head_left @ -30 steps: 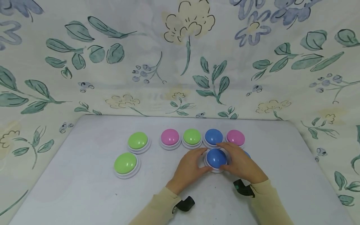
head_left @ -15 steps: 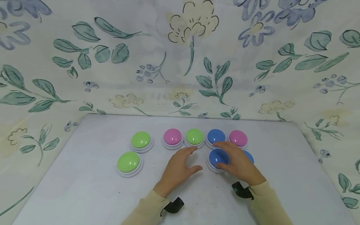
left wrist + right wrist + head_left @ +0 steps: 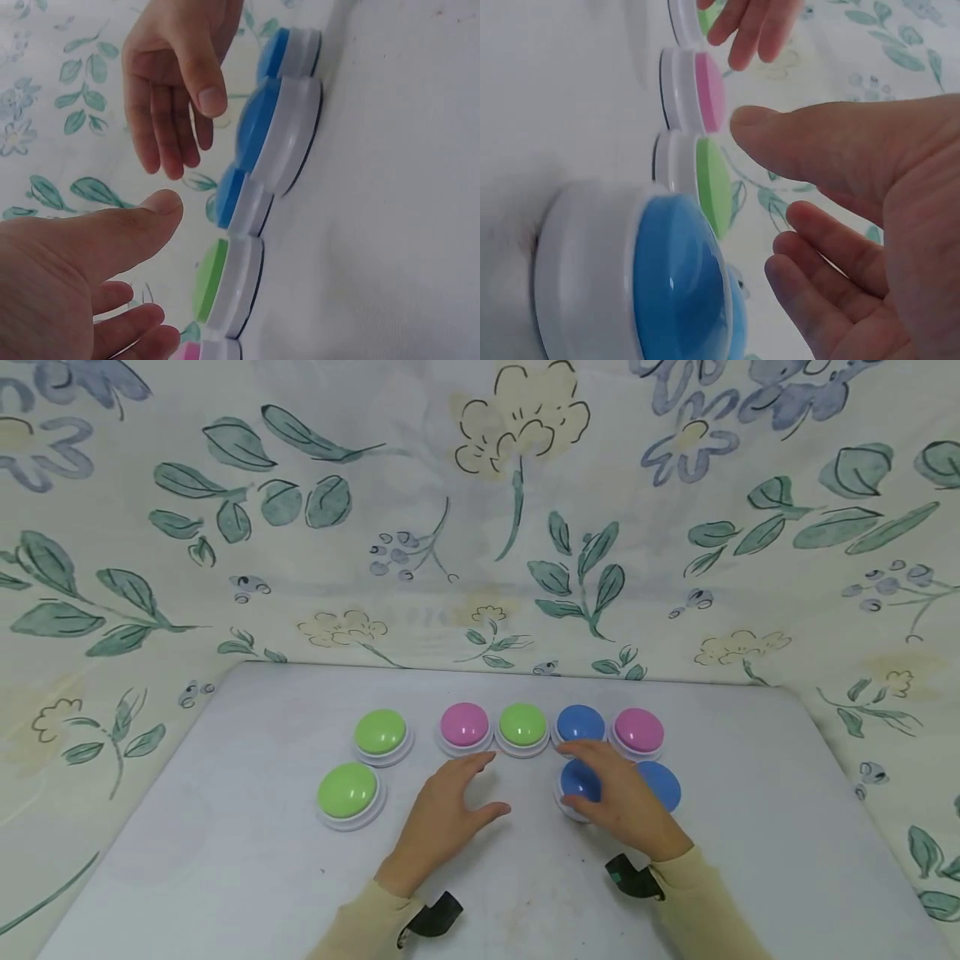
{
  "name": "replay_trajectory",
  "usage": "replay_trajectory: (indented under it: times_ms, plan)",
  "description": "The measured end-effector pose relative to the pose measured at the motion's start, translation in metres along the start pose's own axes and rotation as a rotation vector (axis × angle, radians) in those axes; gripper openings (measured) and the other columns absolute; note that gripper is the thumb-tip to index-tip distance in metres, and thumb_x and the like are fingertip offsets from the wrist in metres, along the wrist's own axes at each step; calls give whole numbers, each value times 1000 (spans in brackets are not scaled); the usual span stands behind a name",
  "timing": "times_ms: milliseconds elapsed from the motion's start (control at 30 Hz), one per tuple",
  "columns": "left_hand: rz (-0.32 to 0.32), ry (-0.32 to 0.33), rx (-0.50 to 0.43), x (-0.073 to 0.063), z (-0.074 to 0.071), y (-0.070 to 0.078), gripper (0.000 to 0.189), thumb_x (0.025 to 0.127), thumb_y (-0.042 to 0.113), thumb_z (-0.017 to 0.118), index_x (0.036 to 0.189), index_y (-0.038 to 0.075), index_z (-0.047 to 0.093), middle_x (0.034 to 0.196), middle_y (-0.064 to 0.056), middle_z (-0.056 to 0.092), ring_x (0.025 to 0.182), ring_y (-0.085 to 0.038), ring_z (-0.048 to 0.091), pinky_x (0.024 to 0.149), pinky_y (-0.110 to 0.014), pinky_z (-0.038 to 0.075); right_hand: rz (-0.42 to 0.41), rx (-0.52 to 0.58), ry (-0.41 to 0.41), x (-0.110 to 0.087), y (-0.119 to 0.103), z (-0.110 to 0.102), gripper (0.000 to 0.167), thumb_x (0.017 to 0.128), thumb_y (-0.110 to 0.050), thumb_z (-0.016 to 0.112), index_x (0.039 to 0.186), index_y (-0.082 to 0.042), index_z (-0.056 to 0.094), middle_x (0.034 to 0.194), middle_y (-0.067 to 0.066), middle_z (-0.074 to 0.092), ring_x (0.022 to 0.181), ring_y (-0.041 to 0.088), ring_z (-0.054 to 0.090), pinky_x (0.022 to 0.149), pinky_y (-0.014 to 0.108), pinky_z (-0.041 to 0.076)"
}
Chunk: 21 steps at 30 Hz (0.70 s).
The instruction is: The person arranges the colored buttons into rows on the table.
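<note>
My right hand (image 3: 630,802) hovers over a blue dome push button (image 3: 577,779) with a white base, fingers relaxed and spread. In the right wrist view a gap separates this hand (image 3: 855,217) from the blue button (image 3: 679,281). My left hand (image 3: 438,822) hangs above the table to the left of it, thumb and fingers apart, holding nothing. A second blue button (image 3: 662,787) sits to the right, partly behind the right hand. Behind them stand a third blue button (image 3: 581,723), a green button (image 3: 522,725) and two pink buttons, left (image 3: 464,724) and right (image 3: 639,729).
Two more green buttons lie on the left, one farther back (image 3: 380,732) and one nearer (image 3: 347,791). The white tabletop (image 3: 225,860) ends at a flower-patterned cloth (image 3: 420,510) behind and at the sides. Each wrist carries a small black camera.
My left hand has left the front blue button and moved left. The right hand has come off that button too, its fingers loosening. The button stays in place; the view has shifted slightly.
</note>
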<state>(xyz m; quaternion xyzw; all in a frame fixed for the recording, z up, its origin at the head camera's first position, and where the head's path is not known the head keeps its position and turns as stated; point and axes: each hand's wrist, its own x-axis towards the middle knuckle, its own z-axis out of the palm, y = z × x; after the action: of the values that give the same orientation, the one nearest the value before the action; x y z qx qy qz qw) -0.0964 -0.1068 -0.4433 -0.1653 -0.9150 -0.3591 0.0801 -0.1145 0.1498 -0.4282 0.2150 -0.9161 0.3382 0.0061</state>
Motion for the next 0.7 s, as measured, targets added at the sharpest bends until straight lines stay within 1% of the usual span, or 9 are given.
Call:
replay_trajectory:
  times_ms: [133,333,433,567,700]
  plan:
    - [-12,17,19,-4,-7,-5,66,78,29,88,136,9,62,132,-9,65,121,-28,61,104,-48,49,-4,6,-1,3,-5,6,64,80,-15,86,138,-12,59,140,8,58,132,30,51,104,50,48]
    - [-20,22,43,-9,-17,-11,67,77,26,88,136,8,62,134,-10,64,125,-30,58,106,-47,47,-10,41,-4,9,-13,17,63,82,-13,85,139,-13,59,138,6,60,131,28,53,105,47,48]
    - [-22,34,59,-12,-22,-15,67,76,25,89,135,7,62,133,-11,64,124,-30,58,106,-48,47,-5,64,-5,12,-18,22,63,82,-13,84,140,-16,58,137,5,60,126,27,56,103,45,50]
    - [-37,46,79,-16,-28,-20,68,76,24,89,135,7,62,133,-11,64,124,-31,59,105,-48,47,-22,106,10,18,-23,30,65,81,-12,85,140,-15,57,137,4,60,117,28,61,99,45,53]
    - [-46,53,86,-19,-35,-25,70,76,24,89,137,6,61,134,-12,63,124,-32,59,105,-50,47,-48,135,20,23,-28,37,68,80,-14,86,141,-13,57,139,4,59,116,29,63,97,46,55]
